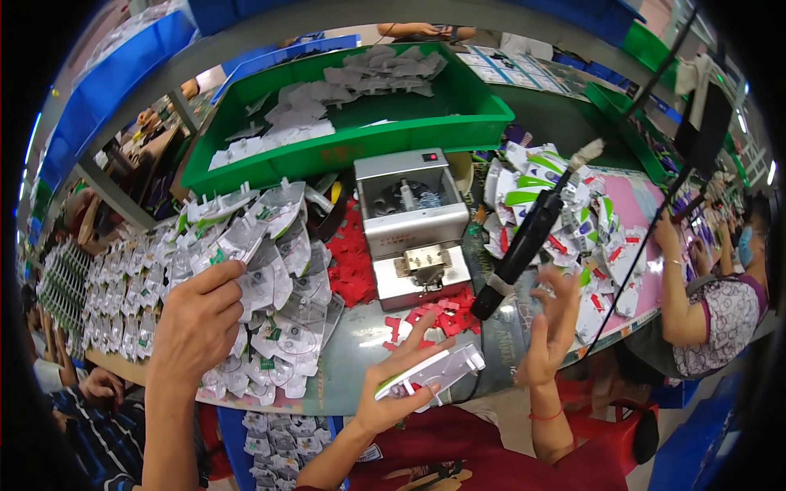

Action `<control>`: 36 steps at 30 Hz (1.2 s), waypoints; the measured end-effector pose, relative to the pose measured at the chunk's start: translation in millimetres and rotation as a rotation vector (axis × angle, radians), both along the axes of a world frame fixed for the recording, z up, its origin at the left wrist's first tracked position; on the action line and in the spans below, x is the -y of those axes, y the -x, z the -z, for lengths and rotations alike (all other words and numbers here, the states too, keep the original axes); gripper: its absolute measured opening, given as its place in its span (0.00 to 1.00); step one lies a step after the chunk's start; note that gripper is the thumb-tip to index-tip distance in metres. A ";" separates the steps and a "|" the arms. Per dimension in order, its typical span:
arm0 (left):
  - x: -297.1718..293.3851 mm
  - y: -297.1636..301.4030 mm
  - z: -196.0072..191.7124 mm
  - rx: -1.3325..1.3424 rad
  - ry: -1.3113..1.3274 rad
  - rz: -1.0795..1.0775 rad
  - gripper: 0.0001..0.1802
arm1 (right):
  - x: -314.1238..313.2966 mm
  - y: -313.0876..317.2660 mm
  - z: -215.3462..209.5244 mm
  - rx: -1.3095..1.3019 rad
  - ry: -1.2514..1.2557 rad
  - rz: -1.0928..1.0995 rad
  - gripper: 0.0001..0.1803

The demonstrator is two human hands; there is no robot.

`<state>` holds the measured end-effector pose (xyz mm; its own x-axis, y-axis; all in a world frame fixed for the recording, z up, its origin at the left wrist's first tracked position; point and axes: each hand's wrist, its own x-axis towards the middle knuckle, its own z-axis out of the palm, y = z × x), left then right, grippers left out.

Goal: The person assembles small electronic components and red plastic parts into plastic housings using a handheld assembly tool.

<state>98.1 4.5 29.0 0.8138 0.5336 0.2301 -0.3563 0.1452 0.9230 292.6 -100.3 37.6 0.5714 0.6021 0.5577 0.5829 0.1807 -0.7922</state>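
My left hand (pixel 391 391) grips a white plastic housing part (pixel 434 370) with a green edge, held flat just above the table's front edge. My right hand (pixel 553 327) is raised with fingers spread and holds nothing. Its palm faces a black electric screwdriver (pixel 524 241) that hangs tilted on a cable, its tip down near the red pieces. A red band circles my right wrist.
Another person's bare hand (pixel 196 319) rests on a pile of clear grey plastic parts (pixel 270 286). Behind are a metal screw feeder (pixel 413 229), red plastic pieces (pixel 352 262), a green bin (pixel 344 123) and white-green housings (pixel 565 204). A co-worker (pixel 712 311) sits at right.
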 end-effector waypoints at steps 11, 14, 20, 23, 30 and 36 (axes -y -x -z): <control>31.5 -26.2 -17.2 -0.023 -0.191 0.156 0.29 | 47.1 6.6 -18.5 0.072 0.173 -0.368 0.04; 43.3 -29.1 -30.1 0.031 -0.061 0.404 0.37 | 88.6 -18.3 -3.9 0.068 0.030 -0.084 0.16; 44.3 -26.1 -6.7 -0.016 0.337 0.305 0.35 | 140.4 -170.3 0.1 -0.695 -0.631 0.448 0.11; 49.4 -23.5 -4.1 -0.113 0.403 0.306 0.33 | 162.8 -254.6 28.4 -0.744 -0.449 0.474 0.10; 44.1 -11.6 -0.2 -0.218 0.384 0.252 0.30 | 132.0 -300.4 40.9 -0.885 -0.360 0.293 0.18; 39.7 -1.1 26.1 -0.200 0.402 0.230 0.28 | 90.4 -166.9 -36.3 -0.277 -0.327 0.530 0.13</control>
